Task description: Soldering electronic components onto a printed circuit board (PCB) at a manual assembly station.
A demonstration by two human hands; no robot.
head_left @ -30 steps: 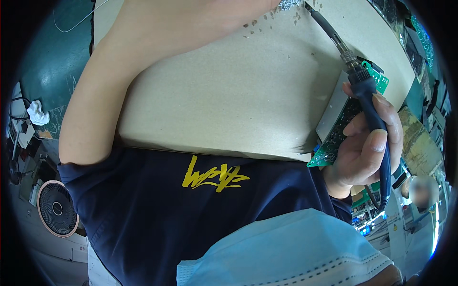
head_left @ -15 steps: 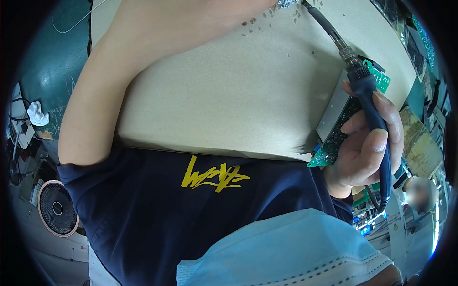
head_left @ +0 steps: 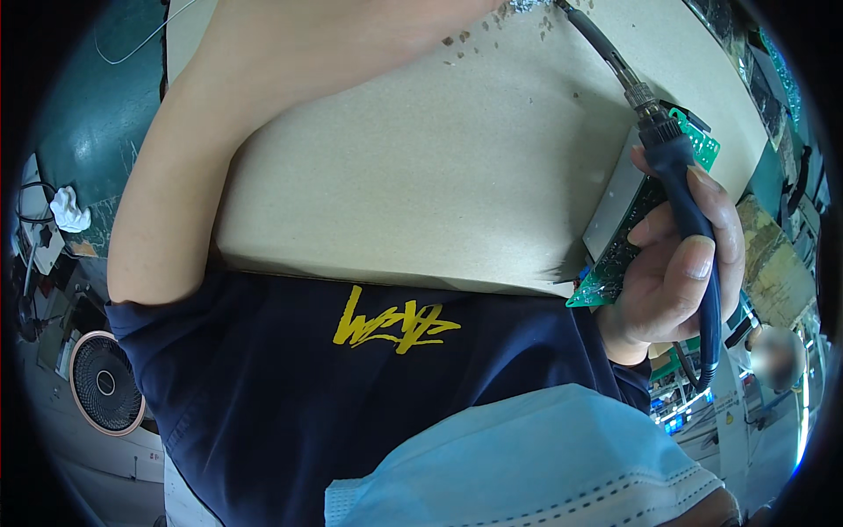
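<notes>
My right hand (head_left: 672, 281) is closed around the dark blue handle of a soldering iron (head_left: 683, 180). The iron slants up and left, its tip at a silvery crumpled heap (head_left: 533, 5) by the top edge. Behind the fingers is a green circuit board (head_left: 606, 279) with a grey metal plate (head_left: 612, 202) along its side; whether the hand also grips it I cannot tell. My left arm reaches over the work surface, with part of my left hand (head_left: 413, 35) at the top. Its fingers are mostly cut off by the picture's edge, close to the heap.
Small brown flakes (head_left: 463, 37) lie scattered on the pale board surface (head_left: 395, 193). A cable (head_left: 689, 369) hangs from the iron's lower end. On the left are a green mat (head_left: 97, 97), a crumpled white wad (head_left: 68, 211) and a round fan (head_left: 106, 384).
Almost nothing differs. My left hand has shifted slightly up and left, while the soldering iron and circuit board keep nearly the same place.
</notes>
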